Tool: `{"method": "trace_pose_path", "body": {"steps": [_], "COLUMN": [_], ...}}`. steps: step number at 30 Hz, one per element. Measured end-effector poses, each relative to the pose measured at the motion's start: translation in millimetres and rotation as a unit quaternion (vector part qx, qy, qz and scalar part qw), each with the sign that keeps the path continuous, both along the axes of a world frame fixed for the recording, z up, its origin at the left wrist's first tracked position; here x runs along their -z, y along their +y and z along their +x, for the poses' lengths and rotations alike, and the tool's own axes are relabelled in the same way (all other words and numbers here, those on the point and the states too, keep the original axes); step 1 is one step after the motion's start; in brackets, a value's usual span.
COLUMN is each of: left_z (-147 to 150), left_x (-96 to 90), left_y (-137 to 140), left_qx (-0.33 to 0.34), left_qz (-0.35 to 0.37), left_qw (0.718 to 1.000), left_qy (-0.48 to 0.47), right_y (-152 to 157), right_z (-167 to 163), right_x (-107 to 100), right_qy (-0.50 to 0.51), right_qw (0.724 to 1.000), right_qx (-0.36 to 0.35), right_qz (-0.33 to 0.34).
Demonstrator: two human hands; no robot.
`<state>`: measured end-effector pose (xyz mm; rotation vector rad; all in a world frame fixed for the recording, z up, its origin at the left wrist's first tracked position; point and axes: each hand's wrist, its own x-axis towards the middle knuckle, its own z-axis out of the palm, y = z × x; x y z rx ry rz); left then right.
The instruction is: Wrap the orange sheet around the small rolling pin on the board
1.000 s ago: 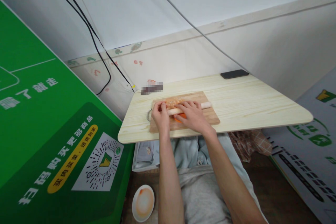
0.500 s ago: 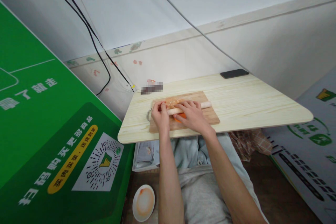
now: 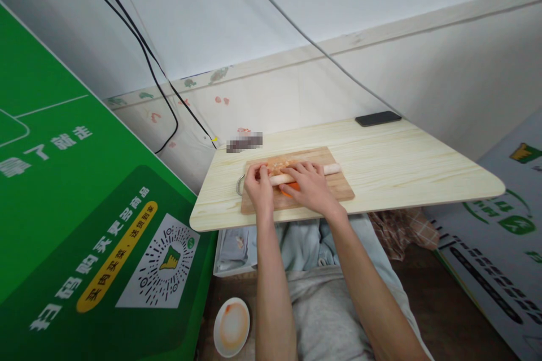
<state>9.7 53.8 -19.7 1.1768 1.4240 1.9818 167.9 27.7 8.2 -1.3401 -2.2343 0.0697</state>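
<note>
A pale rolling pin lies crosswise over a wooden cutting board. My left hand is closed at the pin's left end, with thumb and fingers bent together. Across the pin's middle lies my right hand, its fingers over the far side and its thumb on the near side. Under the right thumb shows part of a flat orange piece; the rest is hidden. Behind the pin, light-orange lumpy bits sit on the board, too small to name.
A black phone rests at the back right of the table. A blurred-out item is at the back left. Below stand a white bowl and a white box. A green panel flanks the left.
</note>
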Motion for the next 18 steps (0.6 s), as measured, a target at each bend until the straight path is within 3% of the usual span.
{"method": "trace_pose_path", "body": {"steps": [18], "left_z": [0.5], "left_x": [0.1], "left_y": [-0.9], "left_qx": [0.004], "left_qz": [0.007], "left_qw": [1.000], "left_qy": [-0.008], "right_y": [-0.8], "right_z": [-0.5], "right_x": [-1.5], "right_qy": [-0.005], "right_qw": [1.000], "right_qx": [0.002], "right_qz": [-0.011]}}
